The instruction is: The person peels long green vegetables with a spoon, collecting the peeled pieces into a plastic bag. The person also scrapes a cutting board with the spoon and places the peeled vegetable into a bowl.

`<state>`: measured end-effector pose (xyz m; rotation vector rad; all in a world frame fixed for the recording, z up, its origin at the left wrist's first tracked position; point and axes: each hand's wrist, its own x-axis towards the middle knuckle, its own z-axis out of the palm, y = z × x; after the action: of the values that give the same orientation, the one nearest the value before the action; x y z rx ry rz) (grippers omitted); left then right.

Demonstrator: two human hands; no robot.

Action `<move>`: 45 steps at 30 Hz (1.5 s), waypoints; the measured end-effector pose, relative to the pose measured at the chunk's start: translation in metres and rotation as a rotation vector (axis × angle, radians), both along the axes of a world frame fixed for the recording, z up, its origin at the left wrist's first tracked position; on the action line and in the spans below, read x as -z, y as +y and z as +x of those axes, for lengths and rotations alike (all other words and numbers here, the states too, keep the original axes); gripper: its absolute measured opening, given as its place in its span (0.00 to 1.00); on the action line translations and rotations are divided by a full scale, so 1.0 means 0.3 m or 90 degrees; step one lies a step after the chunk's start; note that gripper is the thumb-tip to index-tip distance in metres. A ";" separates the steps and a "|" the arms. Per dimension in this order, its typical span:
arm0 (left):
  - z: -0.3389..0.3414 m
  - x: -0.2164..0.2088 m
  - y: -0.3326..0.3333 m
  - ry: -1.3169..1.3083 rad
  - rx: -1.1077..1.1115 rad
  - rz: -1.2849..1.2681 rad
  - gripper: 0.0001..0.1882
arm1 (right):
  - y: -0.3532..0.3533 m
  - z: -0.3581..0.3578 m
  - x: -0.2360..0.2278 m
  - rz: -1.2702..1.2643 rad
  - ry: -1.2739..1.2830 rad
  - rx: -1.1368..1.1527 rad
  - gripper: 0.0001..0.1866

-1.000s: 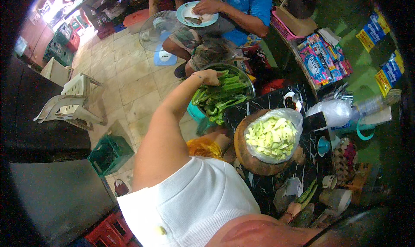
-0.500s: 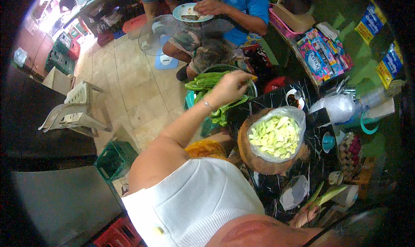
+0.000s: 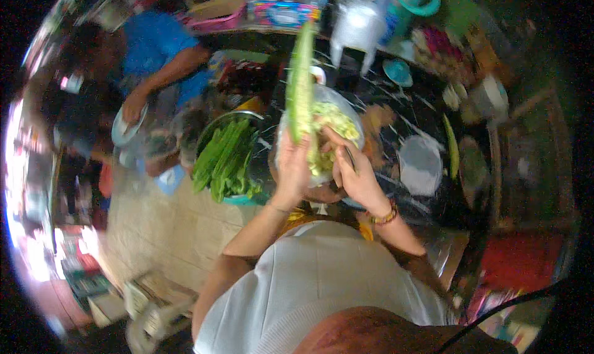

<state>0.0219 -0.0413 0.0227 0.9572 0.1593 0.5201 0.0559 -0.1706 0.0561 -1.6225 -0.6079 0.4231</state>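
My left hand [image 3: 294, 165] is closed round the lower end of a long, pale green ridge gourd [image 3: 301, 75], which points up and away from me. Close beside it, my right hand [image 3: 359, 174] grips what looks like a small knife [image 3: 351, 158]; a thin dark handle shows and the blade is hidden. Both hands are over a clear plastic bag [image 3: 331, 95] holding pale green slices [image 3: 339, 120]. Under the bag sits a round wooden board [image 3: 325, 195]. More green gourds [image 3: 226, 156] lie heaped in a basin to the left.
A black marble-patterned table [image 3: 383, 125] carries a clear plastic piece [image 3: 421, 165], a long green strip [image 3: 451, 146] and a small blue bowl [image 3: 397, 72]. At the far left, a person in a blue shirt [image 3: 154, 41] holds a plate [image 3: 128, 125]. A pale plastic chair [image 3: 158, 307] stands at lower left.
My left hand has come back from the basin and now holds a gourd over the bag. My right hand has come into view with the knife. The view has turned to the right.
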 end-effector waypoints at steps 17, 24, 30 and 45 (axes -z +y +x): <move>0.000 -0.040 0.082 0.076 0.137 -0.059 0.25 | -0.028 0.350 -0.101 -0.469 -0.749 0.179 0.07; -0.006 -0.025 0.070 0.070 0.160 -0.012 0.25 | -0.001 0.393 -0.056 -0.579 -0.739 0.151 0.12; -0.010 -0.026 0.095 0.084 0.183 0.043 0.25 | -0.016 0.379 -0.126 -0.550 -0.681 0.053 0.15; 0.020 0.106 0.104 0.212 0.253 0.175 0.21 | 0.099 0.198 -0.143 -0.409 -0.566 -0.246 0.14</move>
<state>0.0279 -0.0101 -0.0092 1.3044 0.1941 0.0116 0.1154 -0.1410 0.0990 -2.3109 -1.5909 0.1489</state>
